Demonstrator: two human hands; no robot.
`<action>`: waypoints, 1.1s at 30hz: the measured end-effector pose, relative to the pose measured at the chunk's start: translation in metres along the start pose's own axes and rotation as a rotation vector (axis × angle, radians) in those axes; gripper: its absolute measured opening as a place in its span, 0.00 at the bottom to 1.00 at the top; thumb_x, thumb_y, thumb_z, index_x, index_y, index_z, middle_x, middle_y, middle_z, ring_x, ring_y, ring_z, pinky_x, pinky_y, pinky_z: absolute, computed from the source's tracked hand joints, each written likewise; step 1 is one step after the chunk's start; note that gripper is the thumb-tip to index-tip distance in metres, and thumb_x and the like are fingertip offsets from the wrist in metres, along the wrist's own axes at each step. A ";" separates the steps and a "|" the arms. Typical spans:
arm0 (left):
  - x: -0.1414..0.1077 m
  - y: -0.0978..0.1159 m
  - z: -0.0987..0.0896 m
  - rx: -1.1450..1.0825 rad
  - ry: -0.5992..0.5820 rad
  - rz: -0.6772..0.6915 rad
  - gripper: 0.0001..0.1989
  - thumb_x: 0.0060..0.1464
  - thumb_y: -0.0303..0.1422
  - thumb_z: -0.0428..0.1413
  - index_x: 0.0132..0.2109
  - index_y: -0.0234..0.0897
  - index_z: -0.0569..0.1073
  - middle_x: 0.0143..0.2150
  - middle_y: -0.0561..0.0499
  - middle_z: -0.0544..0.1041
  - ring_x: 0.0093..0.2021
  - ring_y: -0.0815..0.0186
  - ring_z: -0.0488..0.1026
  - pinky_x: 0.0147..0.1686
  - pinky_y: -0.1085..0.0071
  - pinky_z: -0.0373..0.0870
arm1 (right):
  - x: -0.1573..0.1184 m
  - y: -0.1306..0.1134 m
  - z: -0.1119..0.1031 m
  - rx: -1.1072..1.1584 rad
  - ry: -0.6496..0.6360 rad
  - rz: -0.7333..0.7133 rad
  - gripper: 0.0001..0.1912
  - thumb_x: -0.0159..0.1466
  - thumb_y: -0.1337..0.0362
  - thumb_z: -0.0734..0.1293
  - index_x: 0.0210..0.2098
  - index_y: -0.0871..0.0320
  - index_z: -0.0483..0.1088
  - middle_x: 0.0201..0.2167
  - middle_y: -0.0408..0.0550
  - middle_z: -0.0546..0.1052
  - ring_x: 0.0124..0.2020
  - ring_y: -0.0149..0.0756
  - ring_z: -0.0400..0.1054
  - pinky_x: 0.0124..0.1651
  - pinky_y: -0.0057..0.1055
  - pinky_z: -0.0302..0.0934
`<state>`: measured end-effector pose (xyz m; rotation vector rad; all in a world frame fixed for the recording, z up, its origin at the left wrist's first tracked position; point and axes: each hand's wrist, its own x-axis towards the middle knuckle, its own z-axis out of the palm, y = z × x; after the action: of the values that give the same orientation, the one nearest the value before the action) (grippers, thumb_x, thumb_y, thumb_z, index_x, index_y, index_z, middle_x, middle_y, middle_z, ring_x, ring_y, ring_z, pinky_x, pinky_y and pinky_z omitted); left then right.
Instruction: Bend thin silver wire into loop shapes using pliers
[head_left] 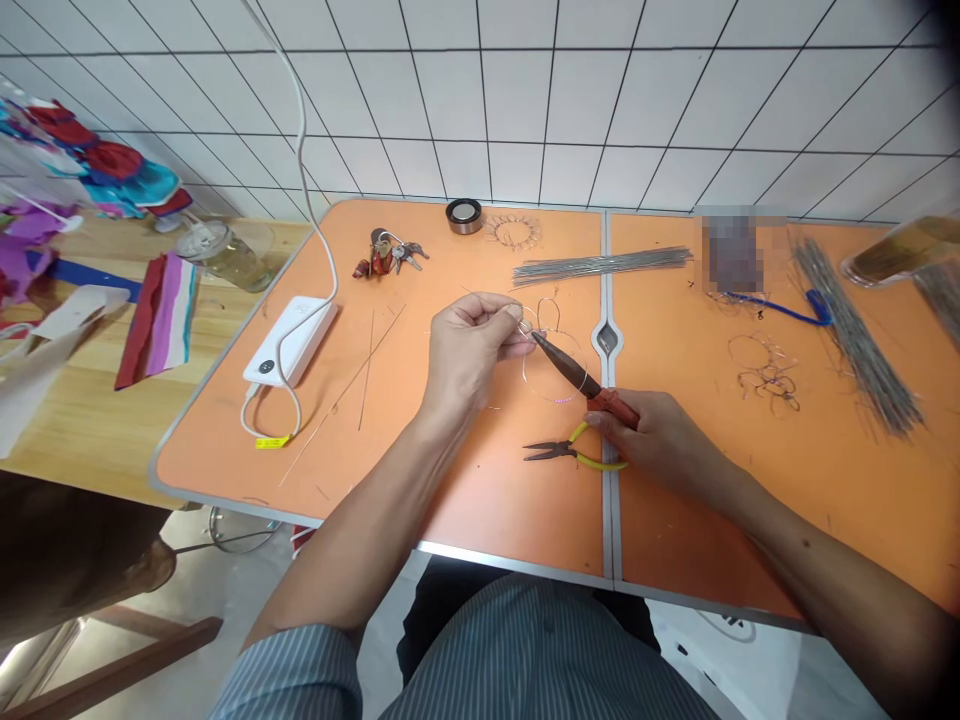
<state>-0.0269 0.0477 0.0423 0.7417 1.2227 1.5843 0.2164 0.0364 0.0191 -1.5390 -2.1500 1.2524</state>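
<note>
My left hand (476, 345) pinches a thin wire (541, 385) that is bent into loops, over the middle of the orange table. In my right hand (656, 440) are needle-nose pliers (577, 372) with red handles, their dark tips at the wire beside my left fingertips. Whether the jaws are closed on the wire I cannot tell. A larger wire ring hangs around the pliers' jaws, with a few small pinkish beads near its bottom. Just below lie a second pair of pliers (559, 450) with yellow handles, partly under my right hand.
Straight wires lie in a bundle (600, 264) at the back and another (862, 340) at the right. Twisted wire pieces (765, 370) are nearby. Keys (401, 252), a tape roll (464, 216) and a white power bank (289, 340) with cable sit leftward. A metal seam (609, 520) crosses the table.
</note>
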 end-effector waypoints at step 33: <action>-0.026 0.022 0.007 -0.047 -0.182 0.114 0.09 0.57 0.36 0.70 0.37 0.36 0.80 0.31 0.52 0.82 0.31 0.67 0.83 0.34 0.73 0.79 | -0.068 0.033 -0.032 -0.752 0.346 0.023 0.22 0.75 0.48 0.62 0.57 0.54 0.78 0.50 0.60 0.81 0.50 0.59 0.78 0.44 0.49 0.69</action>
<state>-0.0190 0.0250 0.0678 0.9178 1.0234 1.5946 0.2874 -0.0027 0.0339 -1.8474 -2.4747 0.1118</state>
